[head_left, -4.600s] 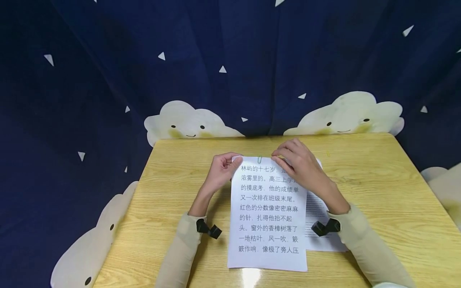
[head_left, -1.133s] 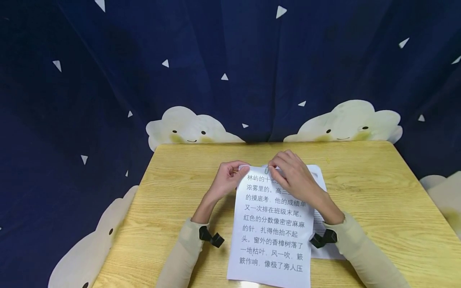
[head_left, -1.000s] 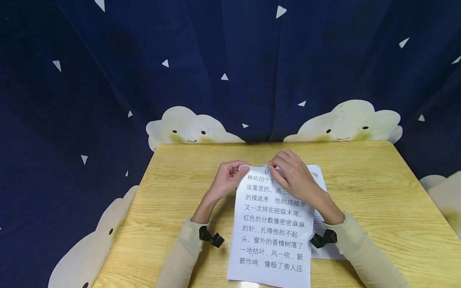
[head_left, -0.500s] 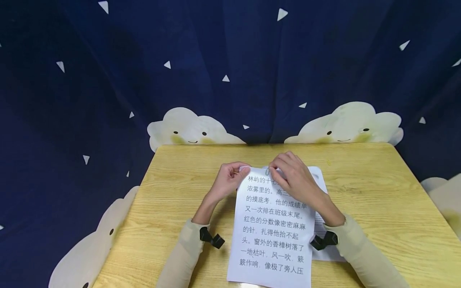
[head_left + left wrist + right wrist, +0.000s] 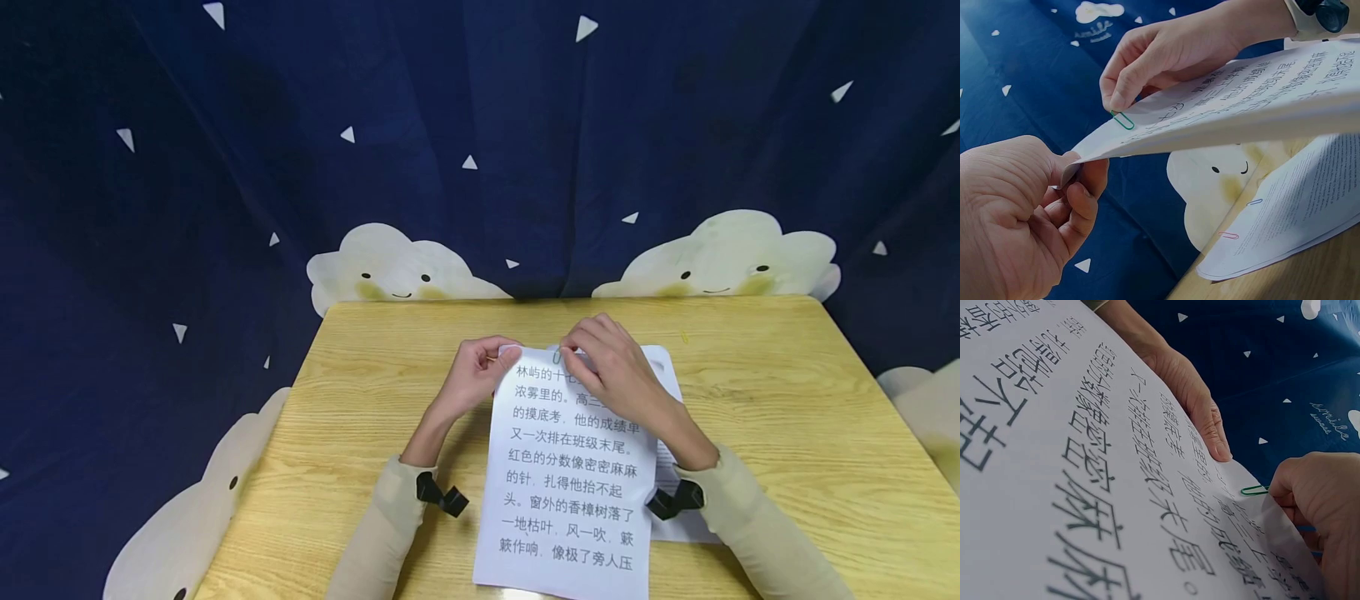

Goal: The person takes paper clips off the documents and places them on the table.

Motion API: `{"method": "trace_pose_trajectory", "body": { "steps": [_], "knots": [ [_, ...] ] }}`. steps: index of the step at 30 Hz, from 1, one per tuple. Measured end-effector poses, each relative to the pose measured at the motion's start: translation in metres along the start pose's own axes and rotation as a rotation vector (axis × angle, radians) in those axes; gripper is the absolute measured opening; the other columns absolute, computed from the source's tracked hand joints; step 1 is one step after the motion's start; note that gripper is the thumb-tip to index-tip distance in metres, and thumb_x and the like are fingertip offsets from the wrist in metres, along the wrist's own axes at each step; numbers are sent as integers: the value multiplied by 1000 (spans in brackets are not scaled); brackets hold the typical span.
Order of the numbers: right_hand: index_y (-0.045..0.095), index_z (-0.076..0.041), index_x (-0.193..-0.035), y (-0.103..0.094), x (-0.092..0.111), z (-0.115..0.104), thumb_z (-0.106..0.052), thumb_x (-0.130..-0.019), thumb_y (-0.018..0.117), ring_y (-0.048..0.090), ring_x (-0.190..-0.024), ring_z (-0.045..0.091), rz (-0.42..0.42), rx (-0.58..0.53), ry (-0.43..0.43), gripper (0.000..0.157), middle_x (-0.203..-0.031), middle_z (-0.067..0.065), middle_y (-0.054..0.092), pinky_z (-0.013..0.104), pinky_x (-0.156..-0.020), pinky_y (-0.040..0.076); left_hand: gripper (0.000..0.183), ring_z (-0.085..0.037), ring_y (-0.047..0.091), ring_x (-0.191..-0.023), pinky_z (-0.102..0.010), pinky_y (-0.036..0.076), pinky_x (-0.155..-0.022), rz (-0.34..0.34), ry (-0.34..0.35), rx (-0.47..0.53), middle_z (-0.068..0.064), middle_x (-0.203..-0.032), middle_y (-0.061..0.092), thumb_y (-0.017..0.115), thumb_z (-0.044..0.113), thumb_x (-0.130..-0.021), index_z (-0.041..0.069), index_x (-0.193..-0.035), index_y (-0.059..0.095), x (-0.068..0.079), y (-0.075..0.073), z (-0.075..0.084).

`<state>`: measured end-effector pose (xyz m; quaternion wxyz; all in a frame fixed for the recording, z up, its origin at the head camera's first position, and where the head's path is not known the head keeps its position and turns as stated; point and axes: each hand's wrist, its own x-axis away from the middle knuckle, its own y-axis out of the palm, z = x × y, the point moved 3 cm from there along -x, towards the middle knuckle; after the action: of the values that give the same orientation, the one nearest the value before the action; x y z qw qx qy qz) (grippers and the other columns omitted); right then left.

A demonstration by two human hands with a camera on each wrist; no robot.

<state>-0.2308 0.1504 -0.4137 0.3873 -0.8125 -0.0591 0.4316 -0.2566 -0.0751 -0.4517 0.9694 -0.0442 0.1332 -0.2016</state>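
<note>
Printed sheets of paper (image 5: 562,500), with large characters on top, are held up off the table. My left hand (image 5: 474,371) pinches their top left corner between thumb and fingers. A green paper clip (image 5: 1124,120) sits over the top edge, right of that corner. My right hand (image 5: 613,371) pinches the clip's outer end at the paper's edge, as the right wrist view also shows, with the clip's loop (image 5: 1254,493) lying on the front sheet. Small blue bits show among the right fingers there; I cannot tell what they are.
Behind and to the right, a second stack of printed paper (image 5: 1297,206) lies on the wooden table (image 5: 787,433), bearing a red paper clip (image 5: 1229,235) and a blue paper clip (image 5: 1254,202). A small yellow clip-like piece (image 5: 684,337) lies near the back. A dark blue curtain (image 5: 420,100) hangs behind.
Since the earliest frame, my right hand has moved left along the top edge from the right corner to the green paper clip, and the sheets have tilted slightly. Over the last second almost nothing moved.
</note>
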Motion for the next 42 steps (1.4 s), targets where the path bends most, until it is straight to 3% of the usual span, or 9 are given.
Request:
{"method": "trace_pose_trajectory", "body": {
  "steps": [8,15,33,42],
  "knots": [
    [73,-10,-95,0,0,0,-16,-101,64,56,-95,21,16,-7,-2,12,-98,0,68,39,-85,43,23,-14,68,-57,-22,47,-45,-4,14,3,-24,-89,75,61,9,-106,-8,-115,73,0,-1,0],
    [72,-9,-92,-9,-2,3,-10,-98,64,58,-91,21,99,-67,-12,9,-94,1,69,35,-83,43,22,-14,69,-61,-23,47,-48,5,28,-27,-20,-90,76,62,10,-106,-7,-114,74,0,-4,-3],
    [78,-10,-91,-13,-3,6,-4,-90,77,57,-93,21,113,-85,-8,6,-93,0,71,34,-83,44,22,-14,69,-61,-23,46,-48,15,6,-18,-22,-92,76,62,9,-106,-7,-115,73,-1,-7,-3],
    [77,-10,-88,-21,-4,14,1,-86,77,59,-94,22,145,-96,-1,11,-91,1,72,34,-85,44,22,-16,71,-61,-24,47,-47,39,11,-12,-21,-93,77,61,10,-106,-7,-112,74,0,-11,-1]
  ]
}}
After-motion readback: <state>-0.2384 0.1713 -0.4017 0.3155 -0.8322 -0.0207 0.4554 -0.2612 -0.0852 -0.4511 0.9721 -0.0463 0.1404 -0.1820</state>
